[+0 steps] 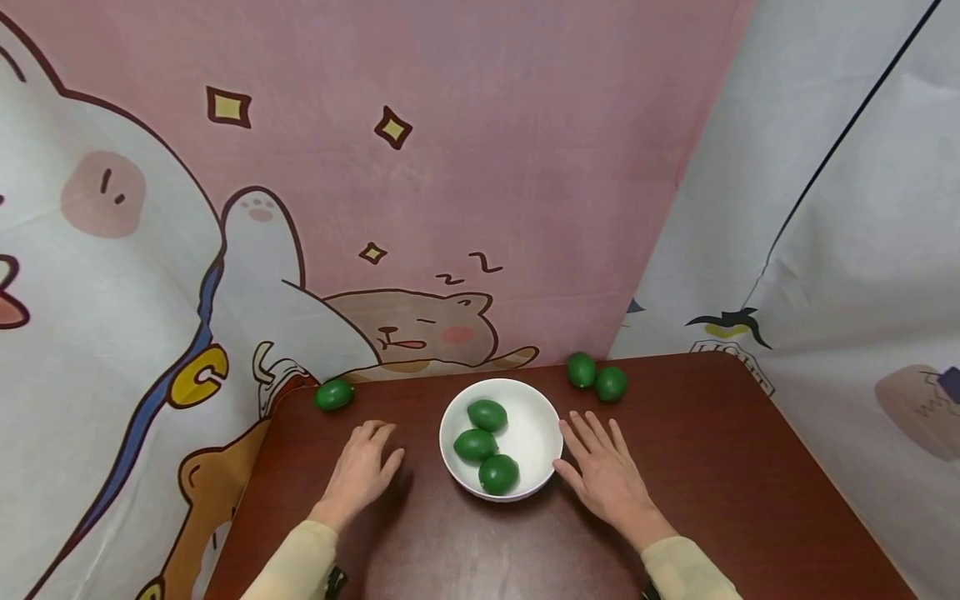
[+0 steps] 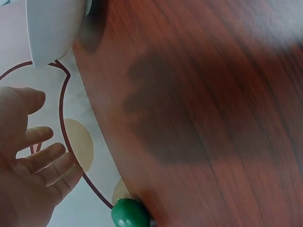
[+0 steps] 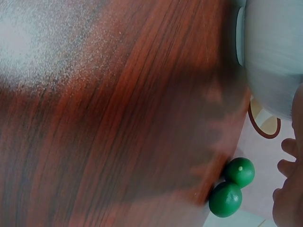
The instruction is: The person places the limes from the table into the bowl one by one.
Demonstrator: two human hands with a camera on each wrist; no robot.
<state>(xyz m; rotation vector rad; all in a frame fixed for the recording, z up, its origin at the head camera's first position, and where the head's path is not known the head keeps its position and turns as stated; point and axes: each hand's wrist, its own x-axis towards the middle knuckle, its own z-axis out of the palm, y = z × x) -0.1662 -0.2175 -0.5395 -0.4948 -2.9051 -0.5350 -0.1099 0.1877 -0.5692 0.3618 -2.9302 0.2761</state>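
Observation:
A white bowl (image 1: 540, 454) stands on the table with three green limes (image 1: 498, 474) inside, grouped toward its left side. To the left of the bowl, my left hand (image 1: 358, 468) hovers over the table, fingers loosely bent and holding nothing. My right hand (image 1: 606, 477) is spread at the bowl's right side, its fingertips at the rim; whether they touch it I cannot tell. Beyond the left hand lies a single lime (image 1: 333, 394), also seen in the left wrist view. Two more limes (image 3: 225, 199) sit side by side past the right hand.
The dark red-brown wooden table (image 1: 720, 467) ends at a hanging cloth (image 1: 525, 167) with cartoon animals, pink in the middle. White cloth (image 1: 847, 250) hangs along the right side. The loose limes lie close to the table's back edge.

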